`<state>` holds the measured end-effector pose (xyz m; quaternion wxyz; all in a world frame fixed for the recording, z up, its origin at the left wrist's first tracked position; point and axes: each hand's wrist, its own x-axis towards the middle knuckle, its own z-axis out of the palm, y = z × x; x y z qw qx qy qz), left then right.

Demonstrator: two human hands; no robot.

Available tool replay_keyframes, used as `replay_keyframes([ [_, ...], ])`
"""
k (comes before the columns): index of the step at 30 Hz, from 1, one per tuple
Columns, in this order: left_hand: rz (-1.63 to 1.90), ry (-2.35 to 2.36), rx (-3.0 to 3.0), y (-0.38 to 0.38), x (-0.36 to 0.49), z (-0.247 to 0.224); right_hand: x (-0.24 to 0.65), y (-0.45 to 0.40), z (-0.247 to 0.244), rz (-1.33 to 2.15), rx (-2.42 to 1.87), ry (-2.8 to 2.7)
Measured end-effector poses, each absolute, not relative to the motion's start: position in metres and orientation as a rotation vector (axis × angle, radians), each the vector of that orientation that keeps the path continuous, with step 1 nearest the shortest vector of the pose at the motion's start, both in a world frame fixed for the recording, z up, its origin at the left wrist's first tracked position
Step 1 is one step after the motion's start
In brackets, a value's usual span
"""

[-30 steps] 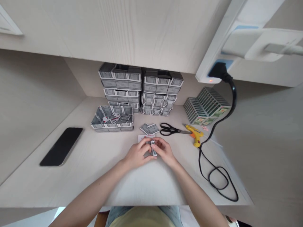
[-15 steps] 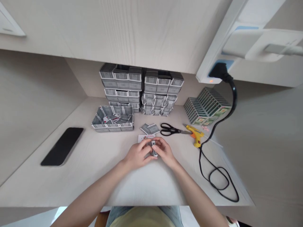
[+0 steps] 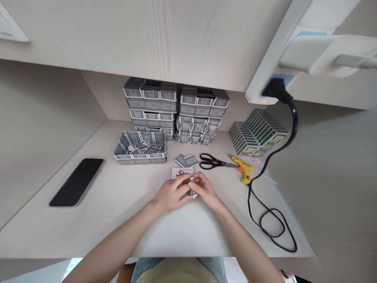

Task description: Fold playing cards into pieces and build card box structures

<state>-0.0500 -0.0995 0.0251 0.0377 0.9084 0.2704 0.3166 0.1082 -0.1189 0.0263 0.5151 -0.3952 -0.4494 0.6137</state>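
Note:
Between my two hands is a folded playing card (image 3: 192, 188) with a grey patterned back, standing on edge. My left hand (image 3: 173, 193) is closed on its left side, fingers along the top and thumb low. From the other side my right hand (image 3: 205, 190) pinches it, thumb against the near face. Just beyond my fingers a joker card (image 3: 178, 172) lies face up, partly covered by my left hand. A few grey-backed card pieces (image 3: 187, 160) lie behind it, beside black-handled scissors (image 3: 210, 161).
A box made of cards (image 3: 141, 160) holding loose pieces stands at left, before stacked card boxes (image 3: 159, 105). A phone (image 3: 77, 182) lies far left. At right are a yellow glue gun (image 3: 244, 168), its looping black cord (image 3: 272, 210) and green card stacks (image 3: 259, 131). A power strip (image 3: 263, 98) hangs above.
The folded card has turned slightly and looks more tightly closed between my fingers. More of the joker card shows now. My hands have barely shifted.

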Motion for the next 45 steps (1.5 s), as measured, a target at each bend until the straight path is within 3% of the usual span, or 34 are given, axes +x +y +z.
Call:
replay_keyframes([
  [20, 1.010, 0.922, 2.610, -0.099, -0.045, 0.023, 0.098, -0.119, 0.012, 1.255, -1.041, -1.100],
  [33, 0.958, 0.911, 2.599, -0.098, -0.048, 0.024, 0.107, -0.115, 0.021, 1.583, -0.920, -1.029],
  [45, 1.007, 0.768, 2.540, -0.097, -0.050, 0.030, 0.107, -0.117, 0.029, 1.437, -0.924, -1.015],
])
